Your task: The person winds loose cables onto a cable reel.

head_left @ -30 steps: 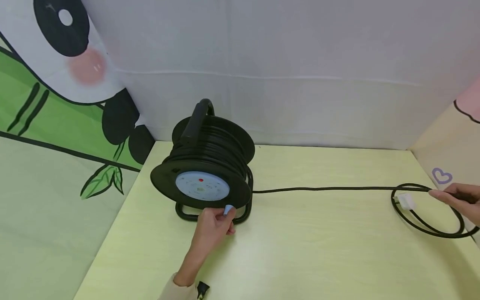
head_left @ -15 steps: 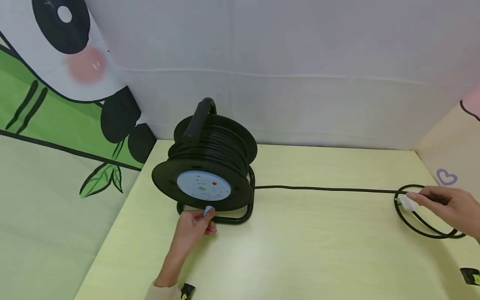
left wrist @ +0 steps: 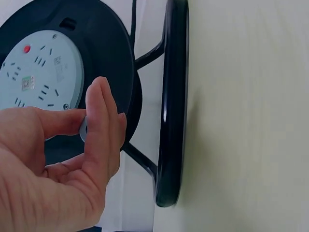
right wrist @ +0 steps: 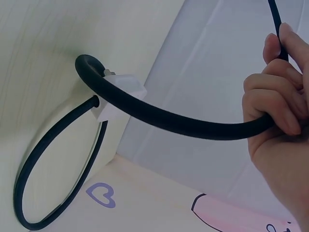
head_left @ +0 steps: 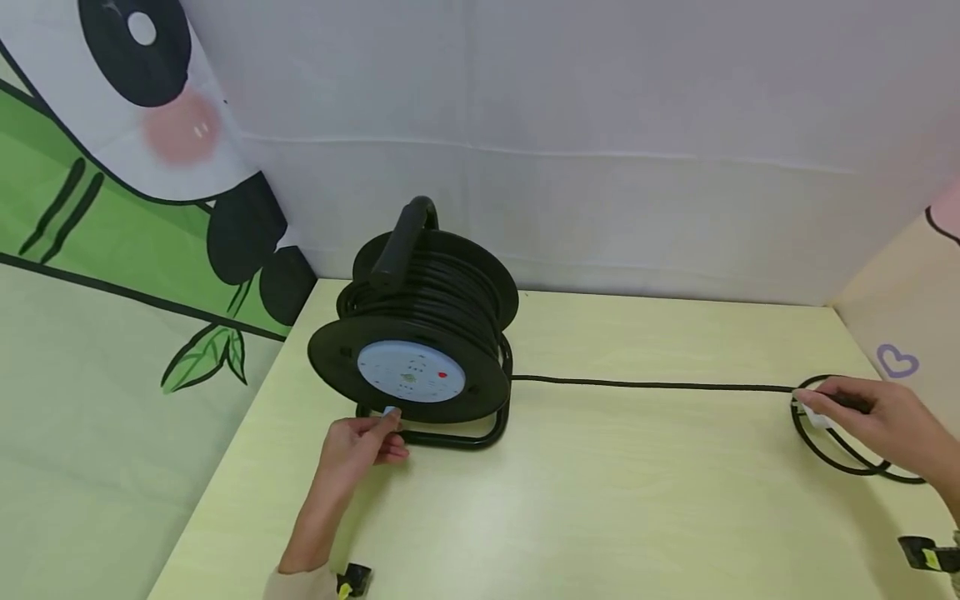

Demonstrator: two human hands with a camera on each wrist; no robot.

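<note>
Cable reel (head_left: 416,350) on table (head_left: 600,500), panda backdrop (head_left: 112,167) beside.

The left hand's fingers (left wrist: 104,125) hide most of the reel's pale knob (left wrist: 83,129).

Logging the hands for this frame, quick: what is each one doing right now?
Left hand: pinches the pale blue knob on the cable reel.
Right hand: fingers curled round the black cable, beside its white plug.
</note>
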